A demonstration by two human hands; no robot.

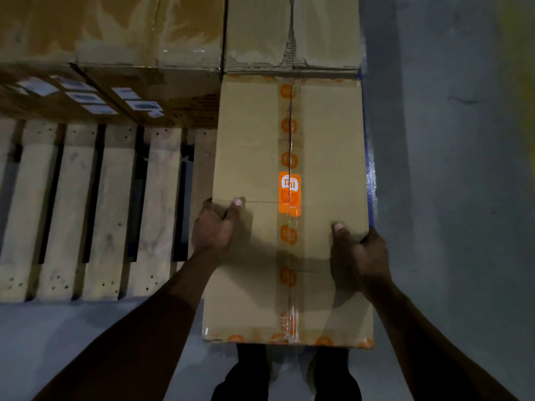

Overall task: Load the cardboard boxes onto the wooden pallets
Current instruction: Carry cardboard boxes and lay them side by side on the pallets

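Note:
A long cardboard box [252, 157] sealed with clear tape and orange logo stickers lies lengthwise in front of me, its far end against the stacked boxes. My left hand [214, 227] grips its left edge, thumb on top and fingers down the side. My right hand [360, 253] grips the right edge the same way. The box sits at the right end of the wooden pallet [113, 204]; its near end overhangs the pallet's front edge above my feet.
Taped cardboard boxes [292, 33] are stacked at the back of the pallet; those at the left [95, 96] carry white barcode labels. Bare slats with dark gaps lie to the left. Grey concrete floor [451, 169] runs along the right and front.

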